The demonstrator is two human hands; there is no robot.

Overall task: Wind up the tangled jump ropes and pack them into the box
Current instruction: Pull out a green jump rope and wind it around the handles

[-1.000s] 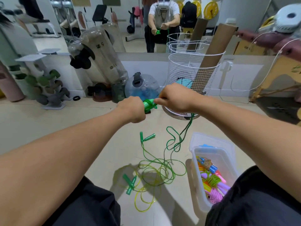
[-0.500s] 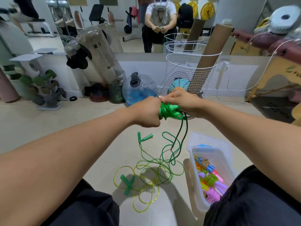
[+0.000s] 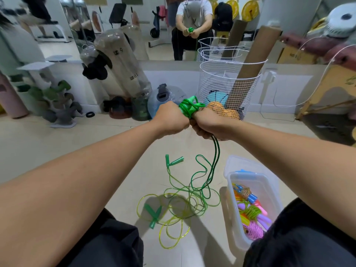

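Green jump rope [image 3: 189, 108] sits half-wound between both fists, held out at arm's length: left hand [image 3: 171, 120] grips the bundle, right hand [image 3: 210, 125] clutches strands trailing to the floor [image 3: 115, 160] beside the box [image 3: 269, 189].

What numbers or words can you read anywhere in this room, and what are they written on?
"5" with a small blurred logo: upper clear plastic bag.
"10" with a small blurred logo: lower on the clear plastic bag in front of it.
Small marks on the blue water jug: too small to read.
Print on the cardboard box by the mirror: too blurred to read.
The plastic box and green jump rope show no text.
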